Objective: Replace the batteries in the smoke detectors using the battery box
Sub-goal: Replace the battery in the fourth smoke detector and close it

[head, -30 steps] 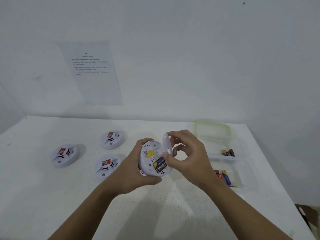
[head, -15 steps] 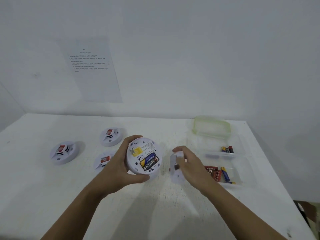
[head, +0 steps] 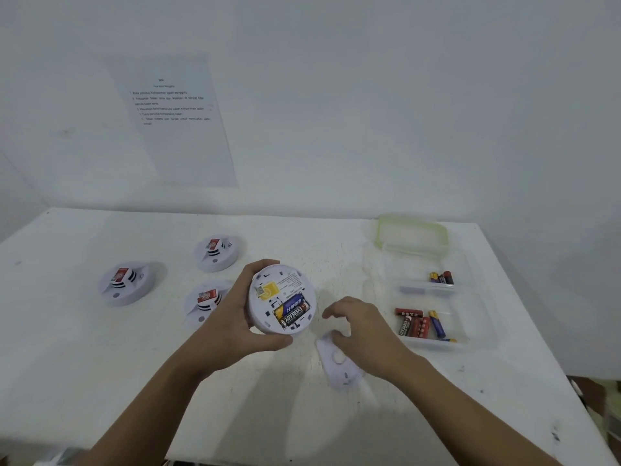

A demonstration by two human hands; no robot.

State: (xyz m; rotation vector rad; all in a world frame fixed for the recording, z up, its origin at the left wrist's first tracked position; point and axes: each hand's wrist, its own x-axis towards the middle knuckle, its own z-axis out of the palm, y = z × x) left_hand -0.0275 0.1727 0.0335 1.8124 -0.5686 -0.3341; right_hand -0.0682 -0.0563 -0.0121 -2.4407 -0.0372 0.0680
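On the left of the white counter (head: 84,348) three smoke detectors sit face up, each with a red label on top: one furthest left (head: 126,283), one further back (head: 217,252), and a nearer one (head: 205,302) partly hidden behind the person's wrist. Above them a printed sheet (head: 174,119) hangs on the wall, its text too small to read. Toward the middle, the left hand (head: 235,317) holds a fourth smoke detector (head: 282,299) off the counter, fingers curled round its far rim and thumb wrapped under its near edge. The back faces up and the open compartment shows two batteries (head: 291,309) lying side by side below a yellow sticker. Just right of it the white cover (head: 339,359) lies flat on the counter. The right hand (head: 363,327) arches over it with the thumb tip against its far end. The fingers are loosely bent and closed round nothing. Further right stands the clear battery box (head: 420,290), well apart from the hands. Its green-rimmed lid (head: 411,234) is at its far side. A few cells (head: 442,278) lie in the far compartment and a looser heap of red and blue cells (head: 421,325) in the near one.
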